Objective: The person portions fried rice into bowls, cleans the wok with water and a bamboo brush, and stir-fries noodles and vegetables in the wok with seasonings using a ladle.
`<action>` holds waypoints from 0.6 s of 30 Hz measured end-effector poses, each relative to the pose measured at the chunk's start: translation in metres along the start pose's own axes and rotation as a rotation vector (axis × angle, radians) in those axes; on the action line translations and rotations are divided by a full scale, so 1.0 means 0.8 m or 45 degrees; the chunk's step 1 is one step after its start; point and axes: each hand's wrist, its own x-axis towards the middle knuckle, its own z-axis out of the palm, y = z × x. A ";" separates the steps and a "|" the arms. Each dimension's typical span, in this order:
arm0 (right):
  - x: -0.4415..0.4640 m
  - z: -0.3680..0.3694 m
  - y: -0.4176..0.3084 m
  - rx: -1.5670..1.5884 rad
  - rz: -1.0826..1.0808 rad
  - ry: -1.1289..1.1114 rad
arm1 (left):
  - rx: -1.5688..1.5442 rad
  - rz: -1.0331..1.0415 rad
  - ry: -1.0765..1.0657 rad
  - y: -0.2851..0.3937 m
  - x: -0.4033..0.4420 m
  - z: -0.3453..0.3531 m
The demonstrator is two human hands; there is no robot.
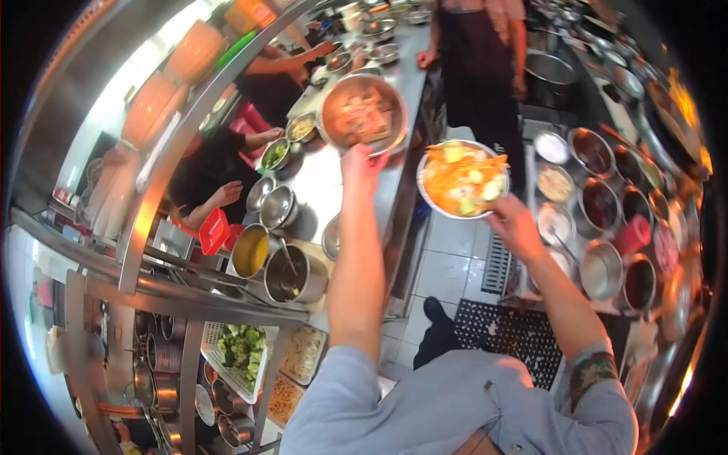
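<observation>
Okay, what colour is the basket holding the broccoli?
White, seen in the head view.

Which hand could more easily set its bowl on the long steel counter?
Probably the left hand: its round metal bowl of brownish pieces appears over the long steel counter, while the right hand holds its orange-filled metal bowl over white floor tiles.

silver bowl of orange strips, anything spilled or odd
Orange strips stick out over the rim of the silver metal bowl in the right hand, so it looks overfull; no spill is visible.
</observation>
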 end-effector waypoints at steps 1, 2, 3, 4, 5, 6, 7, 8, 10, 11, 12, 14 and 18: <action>-0.035 -0.055 -0.002 -0.053 0.008 0.046 | 0.000 -0.017 -0.065 -0.022 -0.046 0.051; -0.091 -0.128 -0.006 -0.178 0.158 0.113 | 0.007 -0.203 -0.198 -0.091 -0.038 0.112; -0.128 -0.181 -0.007 -0.337 0.211 0.206 | 0.041 -0.218 -0.210 -0.116 -0.099 0.185; -0.154 -0.226 -0.001 -0.386 0.357 0.139 | -0.017 -0.287 -0.404 -0.174 -0.068 0.199; -0.167 -0.259 0.006 -0.450 0.391 0.186 | 0.070 -0.300 -0.560 -0.184 -0.069 0.206; -0.172 -0.287 0.018 -0.336 0.252 0.180 | 0.158 -0.301 -0.717 -0.191 -0.075 0.213; -0.189 -0.303 0.044 -0.301 0.179 0.271 | 0.231 -0.334 -0.506 -0.164 -0.160 0.252; -0.207 -0.363 0.023 -0.326 0.171 0.270 | 0.152 -0.311 -0.519 -0.183 -0.198 0.285; -0.302 -0.500 0.016 -0.477 0.326 0.398 | 0.259 -0.484 -0.778 -0.283 -0.270 0.412; -0.364 -0.562 0.021 -0.589 0.404 0.522 | 0.407 -0.581 -0.991 -0.351 -0.311 0.489; -0.434 -0.621 0.027 -0.710 0.567 0.652 | 0.336 -0.690 -1.100 -0.407 -0.406 0.578; -0.528 -0.698 0.028 -0.774 0.824 0.881 | 0.275 -0.885 -1.326 -0.521 -0.519 0.706; -0.604 -0.746 0.072 -0.246 1.205 1.326 | 0.495 -0.555 -1.649 -0.545 -0.686 0.785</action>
